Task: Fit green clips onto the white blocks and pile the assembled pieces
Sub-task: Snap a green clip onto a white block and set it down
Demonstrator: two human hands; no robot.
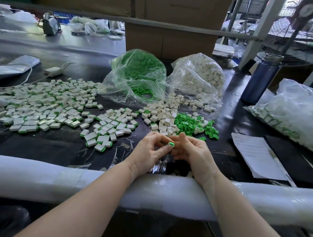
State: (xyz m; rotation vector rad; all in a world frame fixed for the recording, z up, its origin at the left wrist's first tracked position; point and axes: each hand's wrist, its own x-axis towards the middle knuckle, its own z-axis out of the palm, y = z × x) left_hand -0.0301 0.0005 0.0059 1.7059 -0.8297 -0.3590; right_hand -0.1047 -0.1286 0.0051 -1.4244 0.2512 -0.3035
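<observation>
Both hands meet near the table edge, wrists on the padded rail (43, 174), prob. for support. Left hand (147, 151) pinches a green clip (171, 144) betw. thumb and curled fingers. Right hand (190, 151) has fingers curled toward it; whether it holds a block can't tell, hidden behind the fingers. Loose blocks (162, 118) and loose clips (187, 124) lie just beyond the hands, within easy reach, spilled from the clip bag (136, 73) and block bag (198, 73) further back. Done pieces (46, 104) spread far left, out of the work spot. Judged: mid-fit, one clip in hand.
</observation>
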